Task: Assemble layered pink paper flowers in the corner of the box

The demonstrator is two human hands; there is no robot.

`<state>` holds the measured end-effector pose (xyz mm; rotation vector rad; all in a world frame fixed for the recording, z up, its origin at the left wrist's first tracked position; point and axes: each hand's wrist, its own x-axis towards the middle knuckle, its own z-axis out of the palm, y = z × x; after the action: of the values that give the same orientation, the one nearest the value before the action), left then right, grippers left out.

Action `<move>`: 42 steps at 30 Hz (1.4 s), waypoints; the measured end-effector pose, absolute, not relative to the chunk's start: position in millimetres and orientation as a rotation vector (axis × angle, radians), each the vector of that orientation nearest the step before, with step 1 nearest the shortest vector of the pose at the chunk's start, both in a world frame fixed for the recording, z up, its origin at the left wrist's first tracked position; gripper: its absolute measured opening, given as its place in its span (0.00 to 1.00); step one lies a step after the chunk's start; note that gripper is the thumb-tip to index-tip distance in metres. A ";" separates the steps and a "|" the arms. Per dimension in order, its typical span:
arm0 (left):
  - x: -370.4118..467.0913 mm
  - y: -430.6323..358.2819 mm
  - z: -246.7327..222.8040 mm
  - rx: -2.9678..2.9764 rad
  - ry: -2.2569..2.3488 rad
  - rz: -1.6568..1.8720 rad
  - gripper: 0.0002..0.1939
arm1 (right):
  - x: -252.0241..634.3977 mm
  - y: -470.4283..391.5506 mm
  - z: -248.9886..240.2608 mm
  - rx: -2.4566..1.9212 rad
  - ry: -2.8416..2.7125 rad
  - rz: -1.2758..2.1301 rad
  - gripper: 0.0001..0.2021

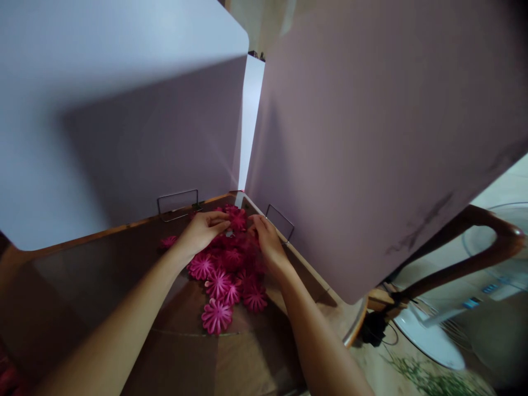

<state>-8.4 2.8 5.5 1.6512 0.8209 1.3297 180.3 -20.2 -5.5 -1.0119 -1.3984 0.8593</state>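
A pile of pink artificial flowers (218, 283) with ribbed petals lies on the brown table surface. My left hand (204, 231) reaches over the pile from the left, thumb and fingers pinched at the edge of one pink flower (238, 220). Facing it from the right is my right hand (266, 239), its fingers curled in close to the same flower. What those right fingertips hold is hidden and partly blurred. A single pink flower (169, 241) lies left of the pile, beside my left wrist.
Two large pale panels, one left (157, 126) and one right (371, 137), stand around the table corner on thin wire stands (178, 204). Past the right panel are a wooden chair arm (466, 258), a white fan base (429, 338) and green sprigs (429, 377) on the floor.
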 end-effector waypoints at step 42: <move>3.7 -19.0 12.1 2.062 0.850 1.339 0.11 | 177.6 -30.2 2.2 -0.976 -1.556 0.875 0.19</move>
<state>3.7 -19.0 12.1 2.0616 0.8505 1.3390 177.6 -30.2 2.2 -0.9762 -1.5558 0.8746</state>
